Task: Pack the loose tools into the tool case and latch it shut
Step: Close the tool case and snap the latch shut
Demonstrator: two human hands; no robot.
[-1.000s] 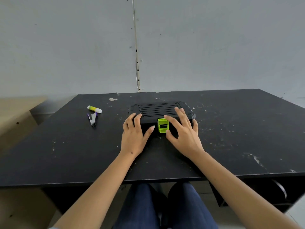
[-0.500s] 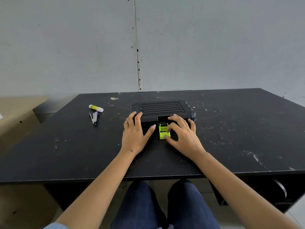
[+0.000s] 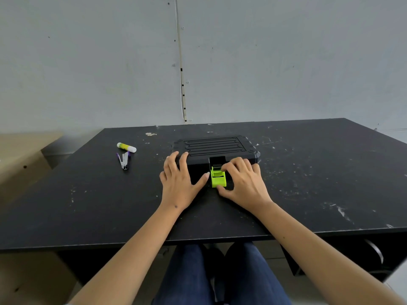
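1. Black moulded plastic makes up the tool case, which lies flat with its ribbed lid down, in the middle of the black table, its front edge facing the person.

2. At the middle of that front edge the lime-green latch hangs flipped open, its flap tipped out toward the person and resting on or just above the tabletop.

3. The left hand lies spread, fingers over the case's front left corner and the thumb stretched toward the latch, touching or nearly touching its left side. It grips nothing; it seems to steady the case.

4. The right hand works the latch: fingertips curl onto the top of the green flap while the thumb sits under its near end, a loose pinch around the flap.

5. Two loose items lie well apart from the case on the left of the table: a glue stick and, just beside it, a small purple-handled staple remover. Both are still outside the case.

6. Handling, as I judge it: the case looks rigid and light, likely to slide on the smooth top, so one palm should bear down while the lid is raised by its front lip beside the latch recess. The latch is thin hinged plastic; move it by its free end, without twisting. The glue stick is round and may roll; take it across the barrel. The staple remover is small and stiff; pick it up by its handles.
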